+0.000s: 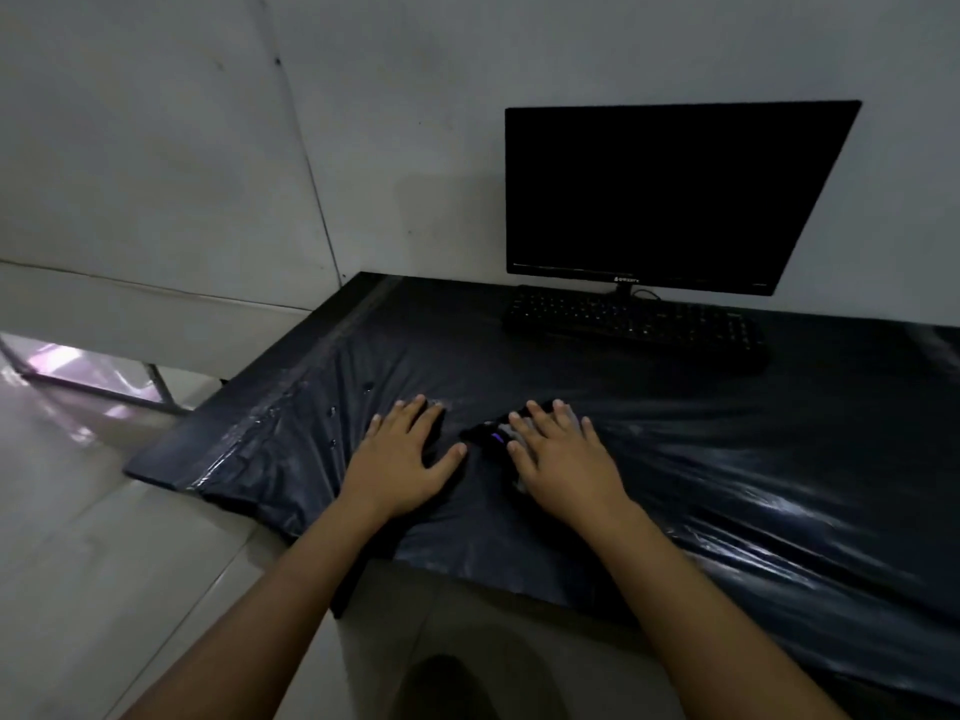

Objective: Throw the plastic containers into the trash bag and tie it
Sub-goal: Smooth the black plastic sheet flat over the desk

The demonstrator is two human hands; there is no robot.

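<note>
A black plastic trash bag (701, 459) lies spread flat across the dark table, wrinkled and shiny. My left hand (402, 459) rests palm down on it near the table's front edge, fingers straight and spread. My right hand (561, 454) lies flat beside it, fingers straight, partly covering a small dark object (491, 433) with a purple and white mark. What that object is cannot be told. No plastic containers are visible.
A black monitor (670, 194), switched off, stands at the back of the table with a black keyboard (634, 324) in front of it. Grey walls rise behind and to the left. The tiled floor (104, 537) lies left of the table's front-left corner (156, 470).
</note>
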